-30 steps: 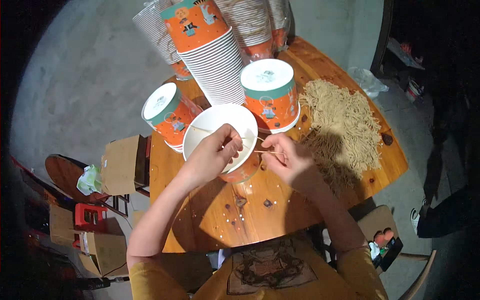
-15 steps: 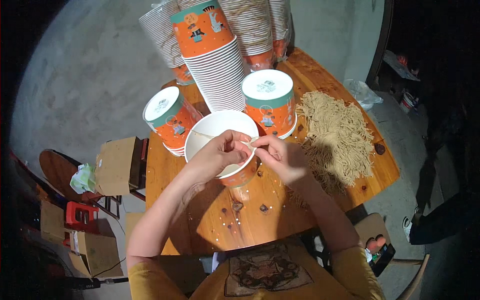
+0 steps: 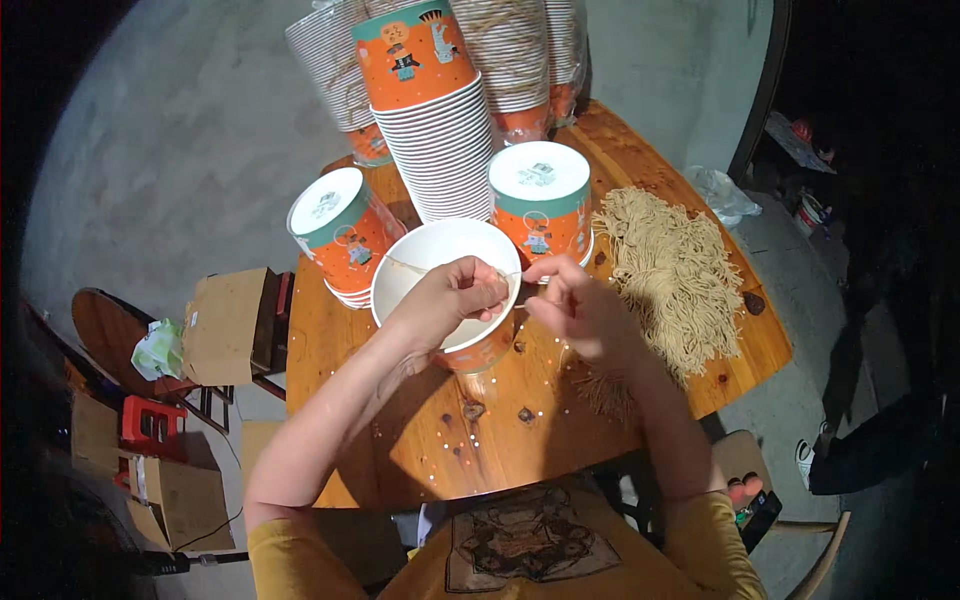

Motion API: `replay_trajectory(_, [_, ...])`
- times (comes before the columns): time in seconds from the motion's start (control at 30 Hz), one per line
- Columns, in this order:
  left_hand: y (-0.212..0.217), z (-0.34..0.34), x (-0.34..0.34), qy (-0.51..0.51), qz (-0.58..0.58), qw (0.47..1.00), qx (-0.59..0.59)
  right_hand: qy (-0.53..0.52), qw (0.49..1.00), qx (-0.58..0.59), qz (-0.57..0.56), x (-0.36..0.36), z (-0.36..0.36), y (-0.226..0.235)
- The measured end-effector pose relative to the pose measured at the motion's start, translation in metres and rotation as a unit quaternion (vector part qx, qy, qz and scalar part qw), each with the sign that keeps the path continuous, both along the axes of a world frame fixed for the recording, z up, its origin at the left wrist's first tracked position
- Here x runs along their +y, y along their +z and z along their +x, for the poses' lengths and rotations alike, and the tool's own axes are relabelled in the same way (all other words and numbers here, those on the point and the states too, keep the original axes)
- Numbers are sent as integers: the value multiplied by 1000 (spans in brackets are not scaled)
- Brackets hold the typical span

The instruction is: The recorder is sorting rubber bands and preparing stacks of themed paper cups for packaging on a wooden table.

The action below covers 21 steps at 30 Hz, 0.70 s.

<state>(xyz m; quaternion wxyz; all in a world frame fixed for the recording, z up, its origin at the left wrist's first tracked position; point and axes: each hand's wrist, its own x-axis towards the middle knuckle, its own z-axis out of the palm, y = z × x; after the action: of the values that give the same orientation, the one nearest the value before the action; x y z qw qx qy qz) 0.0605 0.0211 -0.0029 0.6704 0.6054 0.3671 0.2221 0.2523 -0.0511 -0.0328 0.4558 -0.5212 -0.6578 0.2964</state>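
An orange paper bucket (image 3: 480, 354) with a white inside stands upright on the wooden table, its mouth facing up. A thin beige cord (image 3: 404, 264) crosses the left part of its mouth. My left hand (image 3: 450, 305) is at the bucket's right rim, fingers closed on the cord. Just to the right, thumb and forefinger of my right hand (image 3: 582, 310) are pinched together, with a thin line of cord stretching between the two hands. The exact knot or loop, if any, is hidden by my fingers. A heap of beige cords (image 3: 672, 280) lies right of my right hand.
Behind the bucket rises a tall stack of nested paper buckets (image 3: 435, 150). Upside-down buckets stand left (image 3: 345, 235) and right (image 3: 540, 200) of it. Small white dots are scattered over the table (image 3: 400, 440). Cardboard boxes (image 3: 228, 325) and a red stool (image 3: 150, 425) are at left.
My right hand has drawn a little away to the right from my left, and cord now shows stretched between them. The bucket has stayed in place.
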Motion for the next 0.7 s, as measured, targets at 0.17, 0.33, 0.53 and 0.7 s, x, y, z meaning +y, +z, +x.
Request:
replay_trajectory(0.17, [4, 2, -2, 5, -4, 999, -34, 62, 970, -201, 119, 8, 36, 7])
replay_trajectory(0.33, [5, 7, 0, -14, -31, 999, -31, 137, 940, -225, 216, 11, 32, 28])
replay_trajectory(0.53, [4, 4, -2, -40, 4, 999, 0, 150, 982, -111, 38, 12, 14, 45])
replay_trajectory(0.7, [13, -5, -10, -92, 55, 992, 61, 187, 980, -10, -74, 17, 13, 34])
